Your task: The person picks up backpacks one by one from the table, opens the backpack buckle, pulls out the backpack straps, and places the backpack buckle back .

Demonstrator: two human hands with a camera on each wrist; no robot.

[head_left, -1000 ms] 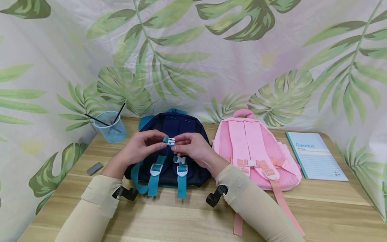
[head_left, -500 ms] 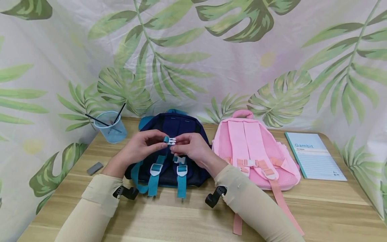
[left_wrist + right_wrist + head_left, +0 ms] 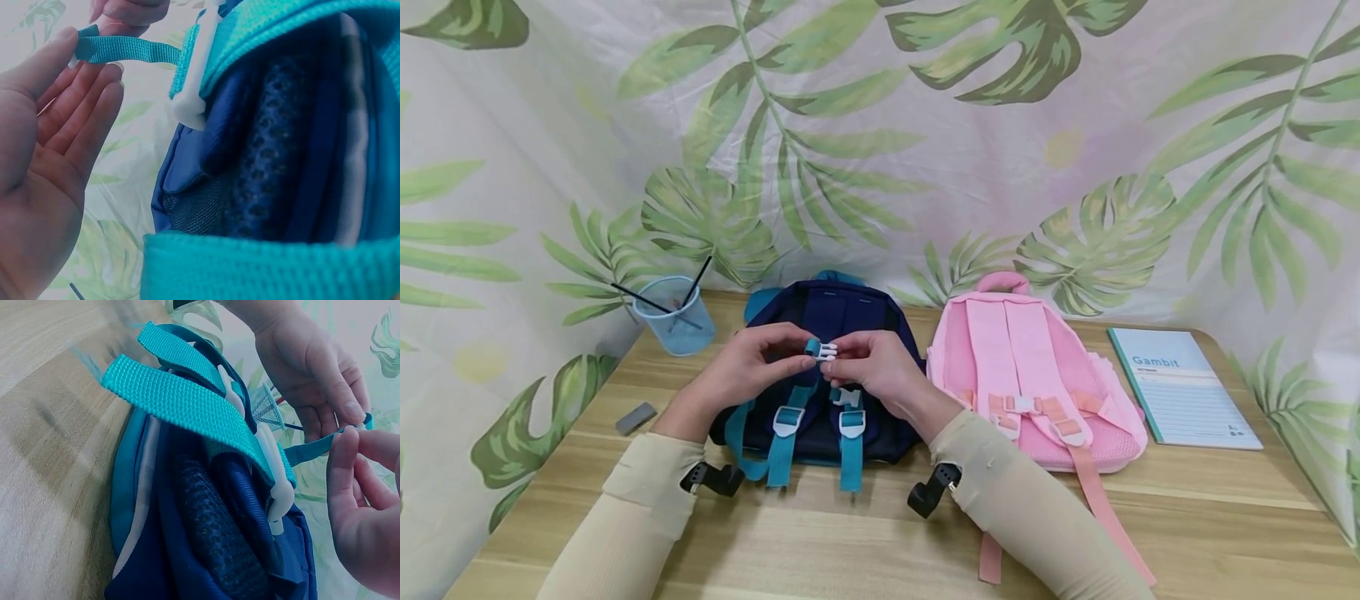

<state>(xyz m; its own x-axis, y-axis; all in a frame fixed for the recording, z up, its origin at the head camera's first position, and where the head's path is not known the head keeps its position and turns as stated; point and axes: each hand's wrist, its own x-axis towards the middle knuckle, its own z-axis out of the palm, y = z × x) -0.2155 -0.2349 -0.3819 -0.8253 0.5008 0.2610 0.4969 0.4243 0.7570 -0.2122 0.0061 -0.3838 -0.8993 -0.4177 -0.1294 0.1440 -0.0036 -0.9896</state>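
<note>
In the head view, my left hand [image 3: 752, 362] pinches a teal strap end at a white side-release buckle's pronged half [image 3: 826, 351] between thumb and forefinger. The thumb and forefinger of my right hand [image 3: 883, 367] pinch the same piece from its prong side and hide part of it. Both hands are above a dark blue backpack [image 3: 842, 304] lying with its straps up. Below my right hand, the white socket half [image 3: 847, 397] sits apart on the other teal strap. In the left wrist view, the teal webbing [image 3: 128, 50] stretches from my fingers to a white strap adjuster [image 3: 195, 81].
A pink backpack [image 3: 955, 325] with its white buckle [image 3: 1023, 404] lies to the right. Beyond it is a notebook [image 3: 1187, 392]. On the left stand a blue mesh cup [image 3: 681, 329] with thin dark sticks and a grey eraser-like block [image 3: 636, 418]. A leaf-patterned cloth [image 3: 970, 167] hangs behind.
Both hands stay almost in place. The pronged buckle half has shifted very slightly to the right between my fingers.
</note>
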